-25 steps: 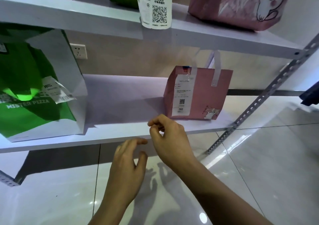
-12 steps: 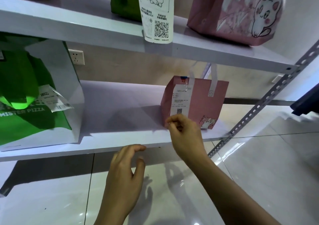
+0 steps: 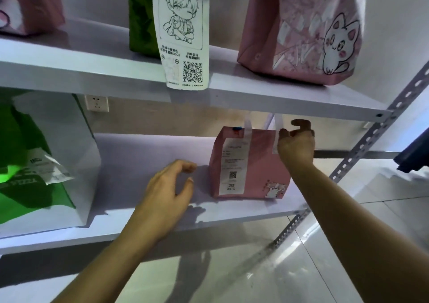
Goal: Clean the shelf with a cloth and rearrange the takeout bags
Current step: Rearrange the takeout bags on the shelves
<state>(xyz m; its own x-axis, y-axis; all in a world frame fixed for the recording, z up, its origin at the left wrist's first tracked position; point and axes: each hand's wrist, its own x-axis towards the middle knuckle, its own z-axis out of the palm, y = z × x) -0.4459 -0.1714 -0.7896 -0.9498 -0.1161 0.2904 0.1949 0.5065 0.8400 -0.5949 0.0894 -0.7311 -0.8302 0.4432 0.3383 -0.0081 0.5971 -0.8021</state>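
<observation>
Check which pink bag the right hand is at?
The small pink bag on the lower shelf, with white handles and a receipt. The right hand is at its top right corner; the other pink bags sit above.

There is open shelf (image 3: 144, 154) between the big green bag (image 3: 34, 163) and the small pink bag (image 3: 250, 163). The upper shelf (image 3: 255, 93) sits low over the pink bag's handles (image 3: 248, 121), leaving little room.

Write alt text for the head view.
A right hand reaches the handle of a small pink bag on the middle shelf, while the left hand hovers open beside it. More bags stand on the shelf above.
</observation>
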